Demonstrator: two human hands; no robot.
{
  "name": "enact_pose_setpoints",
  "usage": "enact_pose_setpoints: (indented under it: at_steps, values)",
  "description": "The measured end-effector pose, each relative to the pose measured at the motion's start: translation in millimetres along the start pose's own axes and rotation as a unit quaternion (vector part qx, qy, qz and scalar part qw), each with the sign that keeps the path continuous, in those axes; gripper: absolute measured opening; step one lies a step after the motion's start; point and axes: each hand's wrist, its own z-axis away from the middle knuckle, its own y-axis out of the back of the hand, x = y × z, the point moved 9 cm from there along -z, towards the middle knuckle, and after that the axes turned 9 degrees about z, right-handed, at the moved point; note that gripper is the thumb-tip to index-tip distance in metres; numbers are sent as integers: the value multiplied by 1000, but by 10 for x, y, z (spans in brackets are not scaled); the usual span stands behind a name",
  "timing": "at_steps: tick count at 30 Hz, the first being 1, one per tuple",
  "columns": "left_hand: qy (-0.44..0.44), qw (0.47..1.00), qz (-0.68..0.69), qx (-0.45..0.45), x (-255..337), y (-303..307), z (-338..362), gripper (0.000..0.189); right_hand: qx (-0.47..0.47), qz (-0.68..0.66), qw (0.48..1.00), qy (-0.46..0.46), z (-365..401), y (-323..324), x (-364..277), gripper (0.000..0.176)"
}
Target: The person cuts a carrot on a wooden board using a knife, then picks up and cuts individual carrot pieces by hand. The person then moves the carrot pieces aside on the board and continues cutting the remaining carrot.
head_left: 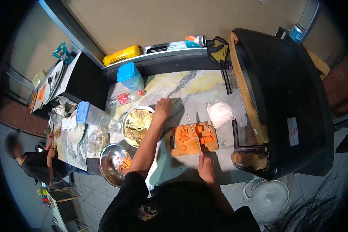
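Observation:
My right hand (206, 167) is wrapped round the handle of a knife (194, 133), whose blade lies over the wooden cutting board (175, 148). Chopped orange pieces (183, 134) rest on the board on both sides of the blade. My left hand (163, 108) is closed above the counter, at the right rim of a white bowl of pale leafy vegetable (137, 123); whatever its fingers hold is hidden. Left of my left forearm, a steel bowl (111, 159) contains more orange pieces. A bag of white powder (220, 114) sits behind the board.
A black oven-like appliance (286, 108) with a wooden strip borders the right side. Behind the bowls are a plastic bottle (124, 99) and a blue-lidded container (130, 76). Another person (42, 164) stands at the far left. A clear-lidded pot (267, 197) is low at right.

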Motion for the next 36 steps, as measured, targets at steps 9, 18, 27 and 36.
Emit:
enact_pose_setpoints:
  at_steps: [9, 18, 27, 36]
  values:
    - [-110, 935, 336, -24, 823, 273, 663, 25, -15, -41, 999, -25, 36, -71, 264, 49]
    - [-89, 948, 307, -15, 975, -140, 1008, 12, 25, -70, 997, -31, 35, -75, 354, 57]
    - [-121, 959, 247, 63, 1050, -102, 1097, 24, 41, -68, 997, -1, -5, -159, 426, 60]
    - [-91, 972, 213, 45, 936, -279, 1102, 20, 30, -53, 998, 1, -24, -176, 421, 62]
